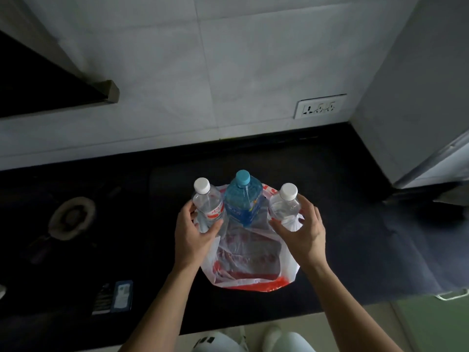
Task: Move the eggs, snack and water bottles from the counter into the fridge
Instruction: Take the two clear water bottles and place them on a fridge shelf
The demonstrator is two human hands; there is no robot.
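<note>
Three bottles, upright on a white-and-red plastic bag [248, 261] on the dark table [355, 224]; red packaging shows dimly inside the bag. Left bottle [209, 207], white cap, red label: gripped low by left hand [194, 237]. Right bottle [285, 208], white cap: gripped by right hand [303, 235]. Blue bottle [243, 201], blue cap: between them.

Three bottles stand in a row on the counter [342, 224] in front of you, at the far end of the bag [248, 260] that lies between your forearms. Your left hand [194, 235] wraps the left bottle [208, 207] and your right hand [302, 232] the right bottle [285, 204]. The middle bottle [243, 199] stands between them, slightly farther back. The burner [72, 217] lies well to the left. The socket [320, 106] sits on the wall behind, and the fridge [418, 85] stands at the right.
</note>
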